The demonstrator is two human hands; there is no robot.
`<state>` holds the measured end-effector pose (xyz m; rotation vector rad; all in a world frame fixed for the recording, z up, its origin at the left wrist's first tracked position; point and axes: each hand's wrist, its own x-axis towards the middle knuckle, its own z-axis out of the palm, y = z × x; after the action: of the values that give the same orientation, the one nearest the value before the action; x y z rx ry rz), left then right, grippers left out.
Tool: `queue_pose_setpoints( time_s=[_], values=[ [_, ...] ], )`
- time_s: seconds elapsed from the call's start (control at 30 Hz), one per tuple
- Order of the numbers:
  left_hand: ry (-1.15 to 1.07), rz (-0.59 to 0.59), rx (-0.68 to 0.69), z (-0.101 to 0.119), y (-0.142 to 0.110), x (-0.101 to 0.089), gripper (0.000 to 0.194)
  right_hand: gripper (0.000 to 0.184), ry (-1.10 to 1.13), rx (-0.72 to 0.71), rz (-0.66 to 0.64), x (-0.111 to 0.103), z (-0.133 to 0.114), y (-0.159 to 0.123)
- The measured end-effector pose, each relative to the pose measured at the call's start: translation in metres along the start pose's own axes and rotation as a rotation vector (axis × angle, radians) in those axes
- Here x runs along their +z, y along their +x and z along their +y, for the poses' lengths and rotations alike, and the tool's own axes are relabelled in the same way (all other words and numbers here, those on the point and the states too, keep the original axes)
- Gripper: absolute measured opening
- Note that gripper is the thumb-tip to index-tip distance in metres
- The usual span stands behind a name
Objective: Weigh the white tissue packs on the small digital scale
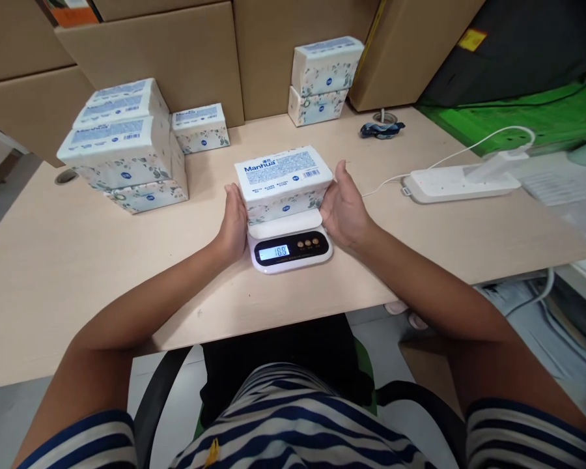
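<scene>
A white pack of tissues (286, 179) with blue "Manhua" print and a floral side sits on a small white digital kitchen scale (293, 266). My left hand (234, 225) presses against the pack's left end, fingers together. At its right end, my right hand (344, 212) holds it with the palm side, thumb pointing up. The two hands grip the pack between them; the fingers behind it are partly hidden. Below the pack, the scale's display (274, 253) glows blue with digits that look like 18.8, beside several gold buttons.
Stacked tissue packs (122, 153) stand at the left, with a single pack (201, 129) beside them. Two more packs (322, 81) are piled near the cardboard boxes (161, 65) at the back. A white power strip (461, 185) with cables lies right; a dark blue bundle (381, 129) lies behind.
</scene>
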<state>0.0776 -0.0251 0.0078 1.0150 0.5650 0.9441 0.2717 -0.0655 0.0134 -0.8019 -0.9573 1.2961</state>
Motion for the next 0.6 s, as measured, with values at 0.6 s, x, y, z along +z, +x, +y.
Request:
queue_pose_setpoints(
  time_s=[0.6],
  values=[
    [0.083,0.046,0.093,-0.010,0.005,0.001,0.077,0.091,-0.209,-0.031,0.220,-0.007,-0.002,0.001]
  ],
)
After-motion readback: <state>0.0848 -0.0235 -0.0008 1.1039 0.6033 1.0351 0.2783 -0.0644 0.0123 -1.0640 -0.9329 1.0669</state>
